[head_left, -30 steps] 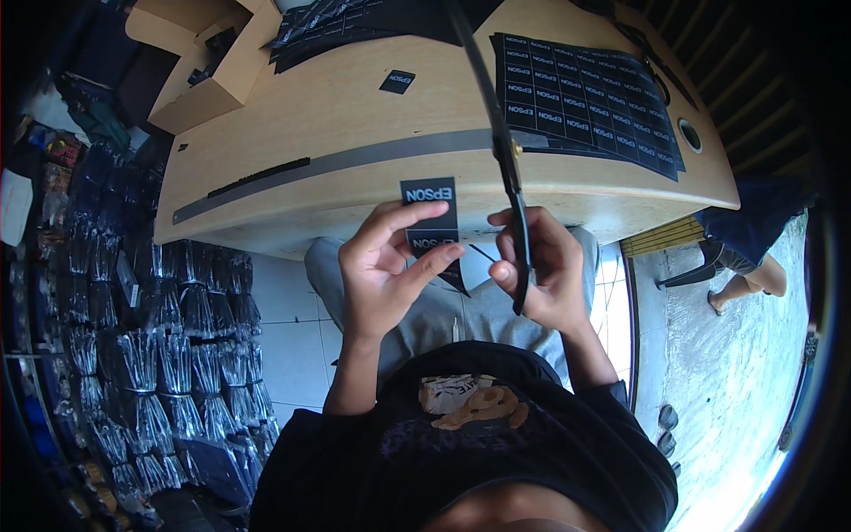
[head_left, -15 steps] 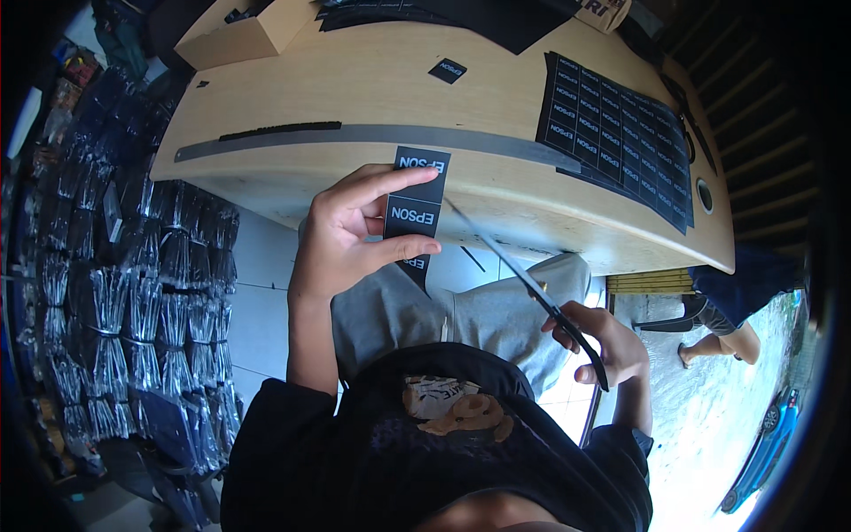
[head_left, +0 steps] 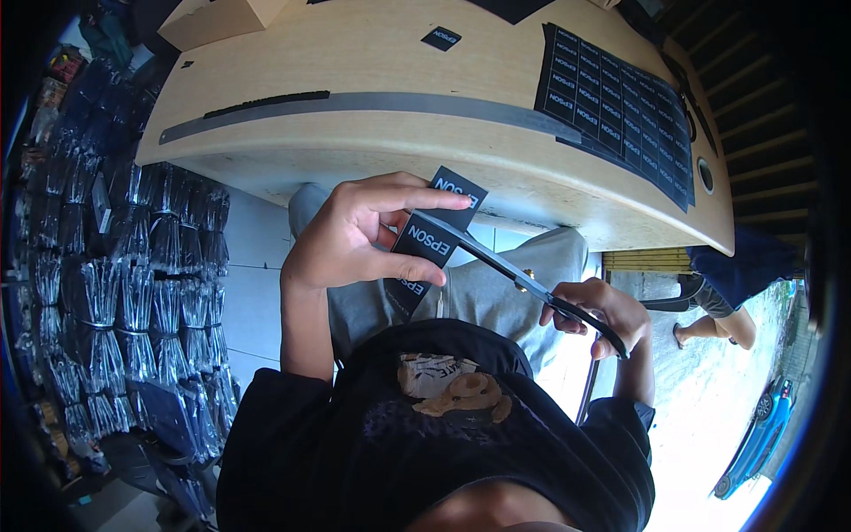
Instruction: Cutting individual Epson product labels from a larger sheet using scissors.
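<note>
My left hand (head_left: 332, 238) is closed on a strip of black labels (head_left: 427, 243) with white lettering, thumb on one side and fingers on the other. The strip is held tilted above my lap, just off the desk's near edge. My right hand (head_left: 607, 317) grips a pair of scissors (head_left: 505, 266) with black handles. Their blades lie across the strip, along the line between its top label and the one below. Whether the blades have cut in cannot be made out. A single cut label (head_left: 441, 37) lies farther back on the desk.
On the wooden desk (head_left: 355, 146) lie a long metal ruler (head_left: 425, 106), a thin black strip (head_left: 266, 105) and layered sheets of black labels (head_left: 612, 102). A cardboard box (head_left: 217, 24) stands far left. Plastic-wrapped black bundles (head_left: 115, 297) fill the left side. A person's leg (head_left: 731, 328) shows at right.
The scissors have come up and left, from beside the strip to across it. My left hand has tilted the strip over to the right. The view has shifted slightly, so the desk sits higher.
</note>
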### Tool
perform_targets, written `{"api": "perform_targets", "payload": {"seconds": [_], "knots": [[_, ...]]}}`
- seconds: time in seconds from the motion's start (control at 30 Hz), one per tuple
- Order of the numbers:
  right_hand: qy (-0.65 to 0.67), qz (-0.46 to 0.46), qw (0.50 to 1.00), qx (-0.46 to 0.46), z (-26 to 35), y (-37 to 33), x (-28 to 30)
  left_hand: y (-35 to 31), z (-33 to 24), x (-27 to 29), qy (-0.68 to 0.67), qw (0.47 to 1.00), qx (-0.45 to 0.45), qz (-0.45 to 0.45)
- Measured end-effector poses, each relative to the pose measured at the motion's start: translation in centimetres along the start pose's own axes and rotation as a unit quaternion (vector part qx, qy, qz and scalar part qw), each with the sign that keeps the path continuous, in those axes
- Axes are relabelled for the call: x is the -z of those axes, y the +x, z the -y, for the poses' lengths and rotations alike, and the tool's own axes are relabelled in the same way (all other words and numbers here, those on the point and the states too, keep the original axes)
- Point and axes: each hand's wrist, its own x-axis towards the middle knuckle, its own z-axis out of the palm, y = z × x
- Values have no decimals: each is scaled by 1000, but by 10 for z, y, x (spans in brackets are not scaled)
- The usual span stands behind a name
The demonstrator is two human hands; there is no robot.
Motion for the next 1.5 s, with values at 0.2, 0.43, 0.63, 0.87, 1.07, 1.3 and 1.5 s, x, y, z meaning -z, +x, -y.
{"api": "perform_targets", "payload": {"seconds": [0.2,0.43,0.63,0.87,1.07,1.3,1.5], "knots": [[-3,8,1000,-8,-1,4,3,2,4,-4,-29,999,16,16],[0,10,1000,-16,0,6,2,2,4,-6,-14,999,23,33],[6,7,1000,-1,-6,6,2,2,7,-8,-22,999,34,22],[19,11,1000,4,-6,5,2,2,5,-6,-17,999,44,12],[25,18,999,7,-7,6,1,2,11,-6,-47,998,27,17],[37,17,999,7,-5,6,0,2,18,-6,-58,998,4,25],[34,17,999,-5,-6,6,0,2,21,-7,-62,998,-9,27]]}}
